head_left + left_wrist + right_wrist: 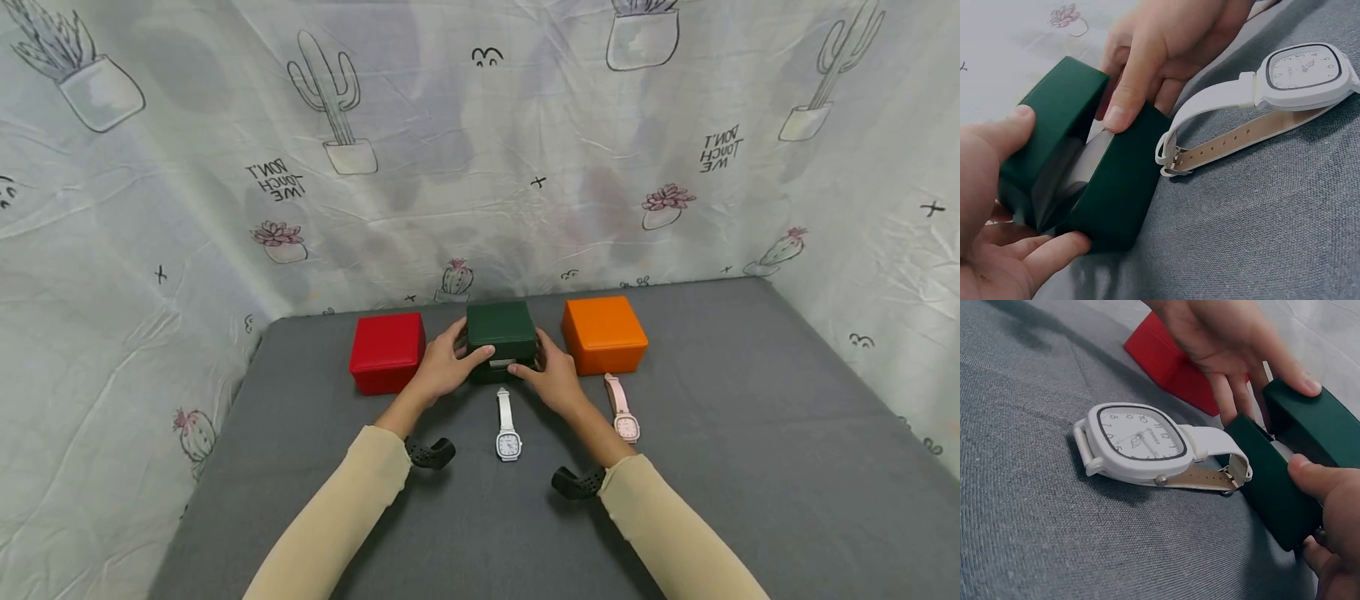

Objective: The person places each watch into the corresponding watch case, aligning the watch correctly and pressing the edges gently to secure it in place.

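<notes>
A dark green box point(501, 321) stands at the back middle of the table, its lid tilted partway up. In the left wrist view a pale lining point(1088, 159) shows inside the gap. My left hand point(442, 364) grips the box from the left, thumb on the lid and fingers low at its side. From the right, my right hand point(558, 381) holds the base, its thumb pressed at the front rim beside the lining. Just in front of the box lies a white watch point(1141, 440), strap end toward the box and dial nearer me.
To the left stands a closed red box point(387, 350); a closed orange box point(604, 333) is on the right. A pink watch point(624, 421) lies in front of the orange one, near my right forearm. Behind the grey table point(735, 467) hangs a cactus-print cloth point(465, 167).
</notes>
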